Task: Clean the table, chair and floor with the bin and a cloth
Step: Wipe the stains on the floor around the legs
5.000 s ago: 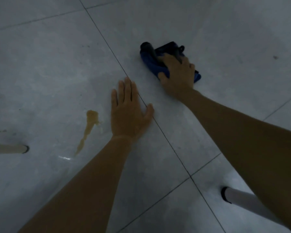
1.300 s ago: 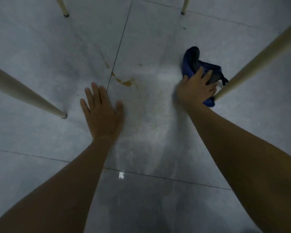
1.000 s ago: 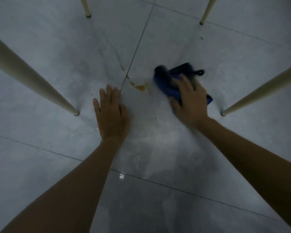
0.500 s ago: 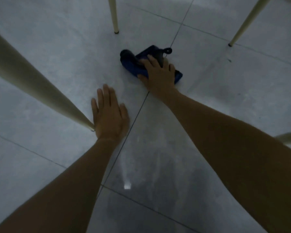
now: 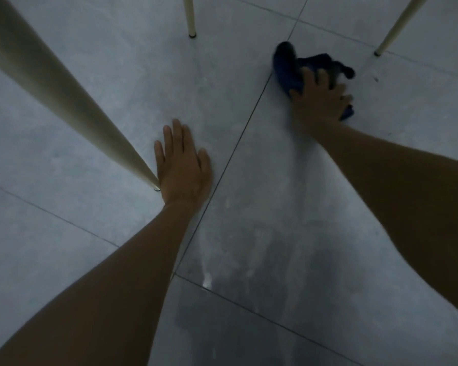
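A crumpled dark blue cloth (image 5: 286, 67) lies on the grey tiled floor (image 5: 103, 75) at the upper right. My right hand (image 5: 317, 101) presses down on it with fingers spread over the fabric, covering its near part. My left hand (image 5: 183, 167) lies flat on the floor with fingers straight, beside the foot of a cream leg. No stain shows on the tiles around the cloth. A pale damp streak (image 5: 249, 233) runs from the cloth back toward me. No bin is in view.
A thick cream leg (image 5: 50, 83) slants in from the upper left and ends right next to my left hand. Two thinner cream legs (image 5: 190, 17) (image 5: 397, 25) stand at the back, the right one close to the cloth. Grout lines cross the tiles.
My right hand has slid the cloth to the right, across the grout line. The orange-brown stain seen a second ago is no longer visible. My left hand has stayed flat on the floor.
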Demonstrator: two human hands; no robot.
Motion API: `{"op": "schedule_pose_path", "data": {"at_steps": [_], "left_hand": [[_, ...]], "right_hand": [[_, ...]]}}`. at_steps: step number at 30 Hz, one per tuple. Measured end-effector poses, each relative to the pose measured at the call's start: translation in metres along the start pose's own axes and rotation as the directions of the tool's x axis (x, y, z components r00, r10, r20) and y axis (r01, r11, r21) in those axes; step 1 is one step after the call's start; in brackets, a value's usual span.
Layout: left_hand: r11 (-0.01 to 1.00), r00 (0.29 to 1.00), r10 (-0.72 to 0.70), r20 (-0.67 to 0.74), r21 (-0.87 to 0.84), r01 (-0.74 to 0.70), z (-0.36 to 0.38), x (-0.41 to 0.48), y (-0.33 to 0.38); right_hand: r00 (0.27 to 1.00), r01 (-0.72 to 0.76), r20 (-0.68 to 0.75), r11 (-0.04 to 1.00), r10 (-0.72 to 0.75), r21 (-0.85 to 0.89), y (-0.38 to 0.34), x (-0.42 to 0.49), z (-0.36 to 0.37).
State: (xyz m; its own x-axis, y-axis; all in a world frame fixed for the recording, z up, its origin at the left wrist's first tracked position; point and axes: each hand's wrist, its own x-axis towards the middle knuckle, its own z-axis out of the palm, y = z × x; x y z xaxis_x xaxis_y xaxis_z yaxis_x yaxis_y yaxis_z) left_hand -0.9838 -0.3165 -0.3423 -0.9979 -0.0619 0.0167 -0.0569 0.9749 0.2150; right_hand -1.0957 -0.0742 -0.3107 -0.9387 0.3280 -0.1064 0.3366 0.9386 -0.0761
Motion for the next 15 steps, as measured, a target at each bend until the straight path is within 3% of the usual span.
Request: {"op": "schedule_pose_path", "data": {"at_steps": [3,5,8,12,13,14,15], "left_hand": [[1.000,1.000,-0.010,-0.001,0.012,0.010,0.001,0.001,0.000],[1.000,1.000,-0.017,0.001,0.012,0.017,0.001,0.001,0.001],[1.000,1.000,-0.015,0.006,0.011,0.015,-0.001,0.000,0.004],[1.000,1.000,-0.011,0.002,-0.002,0.011,0.000,-0.001,0.001],[1.000,1.000,-0.013,-0.003,-0.006,0.013,0.000,-0.001,0.001],[1.000,1.000,-0.012,-0.009,-0.003,0.012,0.001,0.000,0.001],[1.000,1.000,-0.010,-0.015,0.005,0.010,0.001,0.000,0.000]], "right_hand": [[0.992,-0.123,-0.023,0.992,0.123,-0.015,0.025,-0.018,-0.005],[0.996,-0.068,-0.061,0.997,0.066,-0.027,0.020,-0.037,-0.001],[0.968,0.194,-0.158,0.981,-0.194,-0.013,0.008,-0.088,0.012],[0.729,0.658,-0.186,0.749,-0.659,-0.080,0.026,-0.141,0.023],[0.684,0.704,-0.174,0.703,-0.709,-0.098,0.034,-0.134,0.021],[0.686,0.698,-0.176,0.707,-0.706,-0.115,0.041,-0.122,0.018],[0.735,0.637,-0.197,0.760,-0.649,-0.128,0.044,-0.107,0.017]]}}
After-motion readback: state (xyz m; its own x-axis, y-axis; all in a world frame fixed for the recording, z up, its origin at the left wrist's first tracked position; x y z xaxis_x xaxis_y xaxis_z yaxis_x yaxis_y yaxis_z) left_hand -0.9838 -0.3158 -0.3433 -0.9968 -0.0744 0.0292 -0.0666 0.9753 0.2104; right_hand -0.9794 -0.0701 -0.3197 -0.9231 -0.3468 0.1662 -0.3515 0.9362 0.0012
